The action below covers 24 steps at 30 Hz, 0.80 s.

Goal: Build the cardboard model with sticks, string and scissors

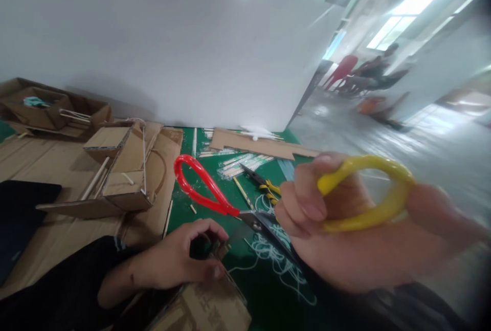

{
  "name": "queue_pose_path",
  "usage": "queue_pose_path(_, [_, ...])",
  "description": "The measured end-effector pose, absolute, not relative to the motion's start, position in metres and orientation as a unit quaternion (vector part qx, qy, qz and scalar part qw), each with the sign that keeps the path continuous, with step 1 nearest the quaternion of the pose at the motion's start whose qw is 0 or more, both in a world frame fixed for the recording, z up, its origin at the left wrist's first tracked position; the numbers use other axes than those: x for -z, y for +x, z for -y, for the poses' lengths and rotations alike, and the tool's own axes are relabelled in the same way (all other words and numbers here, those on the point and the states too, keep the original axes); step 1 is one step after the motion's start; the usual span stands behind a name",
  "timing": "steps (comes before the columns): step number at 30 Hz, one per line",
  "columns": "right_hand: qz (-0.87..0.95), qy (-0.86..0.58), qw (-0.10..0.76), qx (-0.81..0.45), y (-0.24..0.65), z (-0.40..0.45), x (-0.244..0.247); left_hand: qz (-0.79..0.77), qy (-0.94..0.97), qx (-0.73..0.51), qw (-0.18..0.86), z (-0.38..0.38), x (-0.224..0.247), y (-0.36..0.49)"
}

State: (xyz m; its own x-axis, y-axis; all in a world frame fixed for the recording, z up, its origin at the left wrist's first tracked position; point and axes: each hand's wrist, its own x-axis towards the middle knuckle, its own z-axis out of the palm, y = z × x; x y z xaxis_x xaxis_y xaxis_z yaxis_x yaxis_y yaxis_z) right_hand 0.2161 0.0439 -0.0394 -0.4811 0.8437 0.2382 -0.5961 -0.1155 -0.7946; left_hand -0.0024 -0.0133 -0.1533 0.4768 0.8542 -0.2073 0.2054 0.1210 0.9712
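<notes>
At bottom centre my left hand (180, 259) curls, thumb and fingers pinching the edge of a cardboard piece (215, 308). Right of centre, my right hand (326, 218) has its fingers bent around a yellow loop (368, 223). The red-handled scissors (205, 190) reach across the centre, blades by my right fingers. Bare green tabletop (180, 223) shows between the cardboard sheet's (148, 223) edge and the scissors; pliers (261, 181) and tangled cord (278, 259) crowd my right hand's near side. The white panel (215, 49) bounds the back.
</notes>
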Motion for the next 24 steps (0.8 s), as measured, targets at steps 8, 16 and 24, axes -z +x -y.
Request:
queue_pose_path(8, [0.453,-0.144,0.497,-0.726,0.2145,-0.0406,0.0390,-0.432,0.615,-0.270,0.602,0.0120,0.1523,-0.0010])
queue_pose_path(16, [0.453,-0.136,0.494,-0.730,0.2143,-0.0422,0.0404,-0.441,0.617,-0.258,0.598,0.0120,0.1537,-0.0029])
queue_pose_path(24, [0.432,-0.184,0.510,-0.721,0.2101,-0.0399,0.0388,-0.438,0.596,-0.263,0.619,0.0133,0.1526,-0.0003])
